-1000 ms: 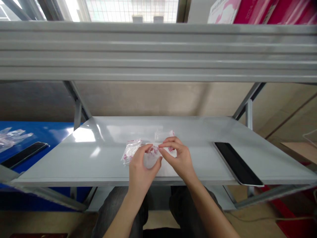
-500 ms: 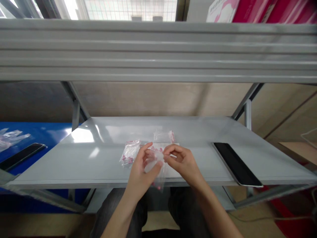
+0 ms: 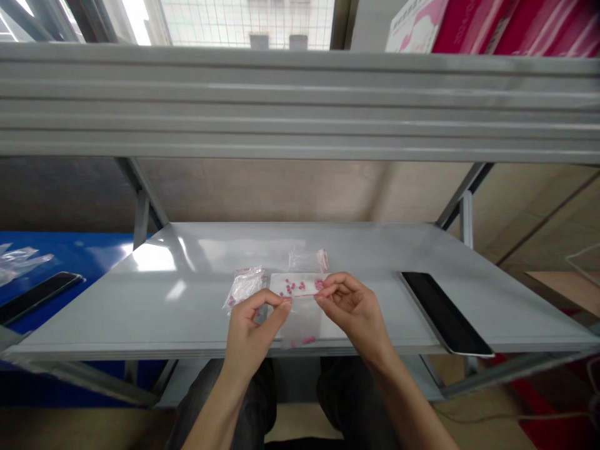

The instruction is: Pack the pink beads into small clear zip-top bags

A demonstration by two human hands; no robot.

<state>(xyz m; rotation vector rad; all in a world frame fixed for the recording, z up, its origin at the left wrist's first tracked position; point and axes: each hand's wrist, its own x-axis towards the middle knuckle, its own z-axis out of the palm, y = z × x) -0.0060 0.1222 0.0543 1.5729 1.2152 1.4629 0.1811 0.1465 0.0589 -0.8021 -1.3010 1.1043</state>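
Observation:
Between my hands hangs a clear zip bag with a few small pink pieces at its bottom. My left hand pinches the left end of its top edge between thumb and forefinger. The right end of that edge is pinched by my right hand. Just behind the bag lies a white sheet with several small pink pieces scattered on it. A pile of clear bags, pink bits in them, rests left of the sheet. Beyond the sheet lie flat clear bags with a red edge.
A black tablet lies on the grey table at the right. To the left, a lower blue surface holds a dark phone-like device and plastic bags. A ribbed metal shelf spans above, with pink boxes on it.
My hands have moved apart, stretching the bag's top edge straight between them. The bag now hangs flat, and the pink pieces on the sheet show more fully.

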